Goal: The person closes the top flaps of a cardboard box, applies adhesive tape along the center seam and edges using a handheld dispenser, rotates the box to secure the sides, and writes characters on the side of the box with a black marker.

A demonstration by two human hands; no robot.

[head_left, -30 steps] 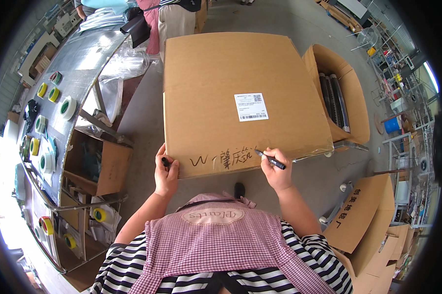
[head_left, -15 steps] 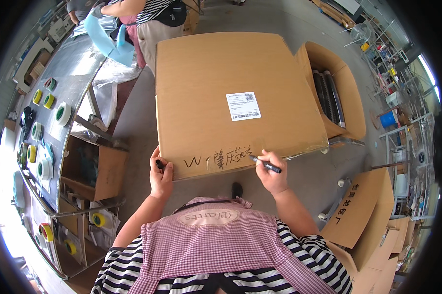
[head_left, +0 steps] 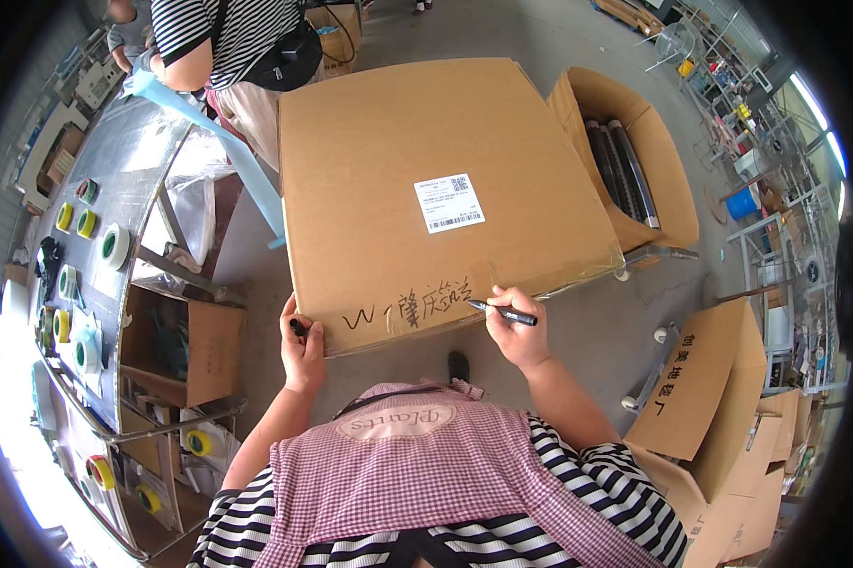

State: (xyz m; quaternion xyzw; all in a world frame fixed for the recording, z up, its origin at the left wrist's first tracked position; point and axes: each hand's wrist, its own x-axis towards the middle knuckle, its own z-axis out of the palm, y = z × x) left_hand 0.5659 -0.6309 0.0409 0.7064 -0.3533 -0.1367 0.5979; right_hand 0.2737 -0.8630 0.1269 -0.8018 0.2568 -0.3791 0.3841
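A large closed cardboard box (head_left: pixel 369 142) lies before me, with a white printed label (head_left: pixel 449 203) on its top and black handwriting (head_left: pixel 417 308) along its near edge. In my right hand (head_left: pixel 516 331) is a black marker (head_left: pixel 511 313), its tip at the end of the handwriting. My left hand (head_left: pixel 301 346) is at the box's near left corner, its fingers closed around a black marker cap (head_left: pixel 298 327).
To the left, a metal-topped workbench (head_left: pixel 114 204) carries several tape rolls (head_left: pixel 114 246). An open carton (head_left: pixel 677 161) with dark rolls stands right of the box; another open carton (head_left: pixel 701 379) is at lower right. A co-worker (head_left: pixel 246 47) handles a light blue strip (head_left: pixel 228 142) beyond.
The box and both my hands appear slightly further left in view. The marker remains at the writing's end. The co-worker's blue strip now hangs longer, down beside the box.
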